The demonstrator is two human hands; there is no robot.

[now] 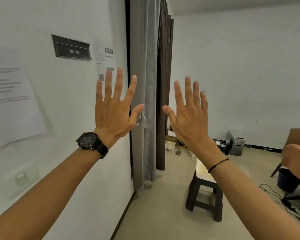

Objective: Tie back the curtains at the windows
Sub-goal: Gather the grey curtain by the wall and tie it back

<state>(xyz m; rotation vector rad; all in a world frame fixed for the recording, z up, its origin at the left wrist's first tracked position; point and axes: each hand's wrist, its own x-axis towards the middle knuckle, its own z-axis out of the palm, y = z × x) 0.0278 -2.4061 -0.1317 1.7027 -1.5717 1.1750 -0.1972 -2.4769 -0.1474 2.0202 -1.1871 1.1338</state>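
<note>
Both hands are raised, spread and hold nothing: left hand (pixel 113 115), right hand (pixel 190 118). The grey curtain (pixel 145 58) hangs beyond them at centre, the brown curtain (pixel 164 84) farther. Best step closer, gather the grey folds in one hand, then wrap what looks like a tie (pixel 142 120).

Open air between your left grip (pixel 113 110) and right grip (pixel 189 116); clear gap there up to grey curtain (pixel 144 66). Wall (pixel 76 161) close on your left, no room that side. Brown curtain (pixel 164 84) hangs just behind grey one. Dark stool (pixel 204 193) stands on floor (pixel 159 215) under your right forearm, narrowing lane along wall. Cables (pixel 274 193) trail across floor further right, beside bucket (pixel 287 179).
</note>
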